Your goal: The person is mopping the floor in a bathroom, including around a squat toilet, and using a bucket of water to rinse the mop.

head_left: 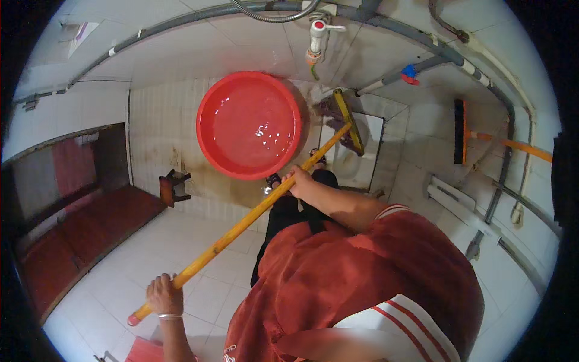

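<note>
A long mop (pixel 235 229) with a yellow wooden handle slants across the view in both my hands. My left hand (pixel 164 294) is closed round the handle near its pink-capped end at the lower left. Farther up, in front of my body, my right hand (pixel 299 181) grips the same handle. The yellow crossbar (pixel 348 122) and dark wet-looking cloth of the mop lie over the edge of a white floor basin (pixel 371 130) that looks like a squat toilet. Left of the mop's head stands a large red tub (pixel 208 158) with clear water in it.
A white tap (pixel 318 39) juts from the wall behind the tub. Grey pipes run along the walls, with a blue-and-red valve (pixel 409 75) on the right. An orange-handled broom (pixel 461 133) leans there. A small dark stool (pixel 174 188) stands at left, beside a reddish-brown doorway ledge (pixel 90 241).
</note>
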`<state>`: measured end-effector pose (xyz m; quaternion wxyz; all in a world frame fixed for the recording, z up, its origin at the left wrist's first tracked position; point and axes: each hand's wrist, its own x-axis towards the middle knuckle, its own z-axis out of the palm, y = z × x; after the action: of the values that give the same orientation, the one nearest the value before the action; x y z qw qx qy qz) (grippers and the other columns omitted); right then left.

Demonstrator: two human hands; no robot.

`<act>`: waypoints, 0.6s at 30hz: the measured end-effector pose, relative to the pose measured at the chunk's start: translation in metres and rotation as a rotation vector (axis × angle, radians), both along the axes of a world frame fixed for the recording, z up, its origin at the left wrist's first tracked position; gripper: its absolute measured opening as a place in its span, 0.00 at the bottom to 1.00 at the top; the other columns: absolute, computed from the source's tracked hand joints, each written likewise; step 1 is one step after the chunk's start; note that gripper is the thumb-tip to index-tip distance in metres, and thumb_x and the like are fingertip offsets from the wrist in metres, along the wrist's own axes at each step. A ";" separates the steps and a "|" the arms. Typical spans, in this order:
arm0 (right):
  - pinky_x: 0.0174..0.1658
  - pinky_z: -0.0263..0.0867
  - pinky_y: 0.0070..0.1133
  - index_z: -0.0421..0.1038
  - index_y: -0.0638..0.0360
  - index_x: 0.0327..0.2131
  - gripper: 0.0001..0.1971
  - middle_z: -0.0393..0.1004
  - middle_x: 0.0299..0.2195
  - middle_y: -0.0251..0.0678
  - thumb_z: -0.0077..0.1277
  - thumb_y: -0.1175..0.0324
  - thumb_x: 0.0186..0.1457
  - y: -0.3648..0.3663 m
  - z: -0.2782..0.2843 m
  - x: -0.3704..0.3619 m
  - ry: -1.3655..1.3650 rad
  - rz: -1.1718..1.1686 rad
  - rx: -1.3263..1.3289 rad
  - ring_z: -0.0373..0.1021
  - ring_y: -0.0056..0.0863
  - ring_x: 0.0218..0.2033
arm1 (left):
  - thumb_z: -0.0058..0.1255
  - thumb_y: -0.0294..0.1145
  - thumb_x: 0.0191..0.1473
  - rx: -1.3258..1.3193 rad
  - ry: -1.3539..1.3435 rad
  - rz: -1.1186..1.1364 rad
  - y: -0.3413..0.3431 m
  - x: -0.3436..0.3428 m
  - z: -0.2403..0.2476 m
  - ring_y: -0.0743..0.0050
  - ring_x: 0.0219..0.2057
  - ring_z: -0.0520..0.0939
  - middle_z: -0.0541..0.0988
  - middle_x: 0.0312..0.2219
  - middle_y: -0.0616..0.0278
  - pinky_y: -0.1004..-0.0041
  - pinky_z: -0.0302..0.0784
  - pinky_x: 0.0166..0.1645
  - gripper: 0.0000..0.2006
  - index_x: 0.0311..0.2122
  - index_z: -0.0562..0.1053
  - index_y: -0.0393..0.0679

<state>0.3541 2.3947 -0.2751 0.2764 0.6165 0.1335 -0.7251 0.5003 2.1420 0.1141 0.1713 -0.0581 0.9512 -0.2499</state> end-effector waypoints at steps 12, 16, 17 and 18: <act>0.36 0.63 0.29 0.57 0.56 0.20 0.06 0.58 0.19 0.35 0.41 0.74 0.48 0.019 0.014 0.014 0.029 -0.115 -0.097 0.58 0.28 0.22 | 0.52 0.34 0.44 0.119 0.258 -0.517 -0.088 -0.084 -0.017 0.64 0.20 0.69 0.67 0.16 0.63 0.68 0.61 0.24 0.11 0.20 0.63 0.45; 0.38 0.64 0.30 0.56 0.56 0.20 0.07 0.57 0.19 0.34 0.40 0.74 0.49 0.002 0.024 0.019 0.102 -0.130 0.004 0.57 0.28 0.23 | 0.51 0.32 0.44 0.145 0.283 -0.648 -0.134 -0.112 -0.044 0.67 0.18 0.67 0.64 0.15 0.64 0.69 0.59 0.23 0.11 0.20 0.61 0.46; 0.39 0.64 0.31 0.56 0.55 0.19 0.08 0.57 0.18 0.33 0.40 0.73 0.50 -0.009 0.028 0.025 0.133 -0.203 0.048 0.57 0.28 0.21 | 0.52 0.32 0.44 0.168 0.310 -0.700 -0.147 -0.120 -0.050 0.68 0.17 0.66 0.64 0.15 0.64 0.70 0.59 0.22 0.11 0.19 0.61 0.46; 0.39 0.64 0.31 0.56 0.55 0.19 0.08 0.57 0.18 0.33 0.40 0.73 0.50 -0.018 0.028 0.029 0.138 -0.244 0.080 0.57 0.28 0.21 | 0.52 0.32 0.44 0.195 0.338 -0.754 -0.160 -0.128 -0.056 0.68 0.17 0.66 0.64 0.14 0.65 0.70 0.58 0.22 0.11 0.19 0.61 0.46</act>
<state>0.3833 2.3764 -0.2472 0.1512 0.5873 0.1051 -0.7882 0.3720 1.9823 0.0582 -0.0857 0.2702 0.9398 -0.1910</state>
